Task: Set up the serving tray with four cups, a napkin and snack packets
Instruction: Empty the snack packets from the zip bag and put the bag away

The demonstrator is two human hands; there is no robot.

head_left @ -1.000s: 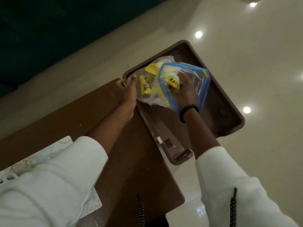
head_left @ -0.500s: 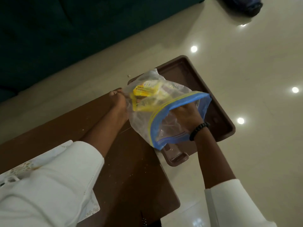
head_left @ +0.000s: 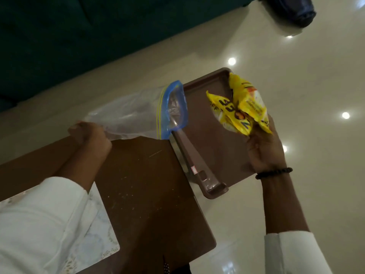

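A brown serving tray (head_left: 205, 135) rests partly on the right end of the wooden table (head_left: 150, 194) and juts out over the floor. My right hand (head_left: 264, 151) grips a bunch of yellow snack packets (head_left: 241, 107) above the tray's far right side. My left hand (head_left: 90, 135) holds the closed bottom of a clear zip bag (head_left: 138, 113) with a blue opening; the bag lies sideways, looks empty, and its mouth points at the tray. No cups or napkin are in view.
A white patterned placemat (head_left: 98, 234) lies on the table by my left sleeve. Glossy cream floor (head_left: 296, 194) surrounds the table. A dark teal sofa (head_left: 79, 36) fills the top left, and a dark object (head_left: 292, 8) sits on the floor at top right.
My right hand came out of the zip bag with the yellow packets and moved right over the tray. My left hand pulled the bag back to the left, now emptied.
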